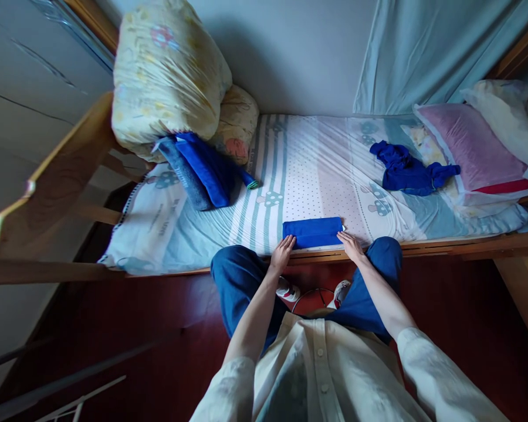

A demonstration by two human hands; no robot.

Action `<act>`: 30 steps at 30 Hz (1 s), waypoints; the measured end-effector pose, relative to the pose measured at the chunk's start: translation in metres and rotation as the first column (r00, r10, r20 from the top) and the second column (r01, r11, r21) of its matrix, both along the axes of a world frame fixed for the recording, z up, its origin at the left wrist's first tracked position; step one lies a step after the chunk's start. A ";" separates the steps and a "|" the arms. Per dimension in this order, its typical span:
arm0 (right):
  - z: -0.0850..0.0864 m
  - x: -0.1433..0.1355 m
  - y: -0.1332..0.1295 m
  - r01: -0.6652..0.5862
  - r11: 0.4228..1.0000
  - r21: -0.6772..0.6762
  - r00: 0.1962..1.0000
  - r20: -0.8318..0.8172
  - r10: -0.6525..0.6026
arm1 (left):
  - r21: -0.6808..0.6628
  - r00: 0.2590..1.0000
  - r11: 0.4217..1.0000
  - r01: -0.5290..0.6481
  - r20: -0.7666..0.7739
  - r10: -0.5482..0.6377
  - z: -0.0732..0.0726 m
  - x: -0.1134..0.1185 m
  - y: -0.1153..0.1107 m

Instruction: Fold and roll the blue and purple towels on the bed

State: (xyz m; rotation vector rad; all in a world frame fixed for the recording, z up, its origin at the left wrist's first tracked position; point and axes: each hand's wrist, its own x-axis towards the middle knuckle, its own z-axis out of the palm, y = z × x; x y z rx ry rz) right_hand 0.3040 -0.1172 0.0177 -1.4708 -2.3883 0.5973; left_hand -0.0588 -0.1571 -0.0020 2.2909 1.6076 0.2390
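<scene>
- Pale wall (290, 64) stands behind a wooden bed (444, 249) with a patterned sheet (310, 146).
- Toward the bed's far left corner sits a bulky yellowish bundle (167, 76), a patterned pillow (240, 120) tucked beside it.
- Just in front of the bundle, a grey-blue roll (187, 176) and a bright blue roll (205, 170) lie side by side, touching; both look done, already compact.
- Left hand (282, 253): its forearm slants up and inward, palm down, fingers close together on the near left corner of a blue cloth (313, 228). Whether they pinch or merely press, I cannot tell.
- Blue cloth: flat at the middle of the bed's near edge, its long side along that edge. It is a neat rectangle, so most of its folding seems done; whether any fold is left is unclear.
- Right hand (351, 245): mirrors the left, fingers close together at the cloth's near right corner; a grip is likewise impossible to confirm.
- Toward the bed's right end, a crumpled blue garment (407, 170) lies unfolded near a pink cushion (475, 143), seemingly untouched work.
</scene>
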 end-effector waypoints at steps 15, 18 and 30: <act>0.021 -0.001 -0.013 0.179 0.958 -0.225 0.949 -0.218 -0.228 | -0.169 0.978 0.980 -0.101 0.162 0.129 0.033 -0.005 -0.009; 0.019 -0.009 -0.003 0.252 0.930 -0.269 0.899 -0.290 -0.328 | -0.157 0.940 0.964 -0.214 0.237 0.247 0.036 -0.005 -0.004; -0.024 -0.029 0.028 0.478 0.799 -0.364 0.668 -0.440 -0.600 | -0.402 0.540 0.692 -0.600 0.434 0.721 0.027 0.000 0.013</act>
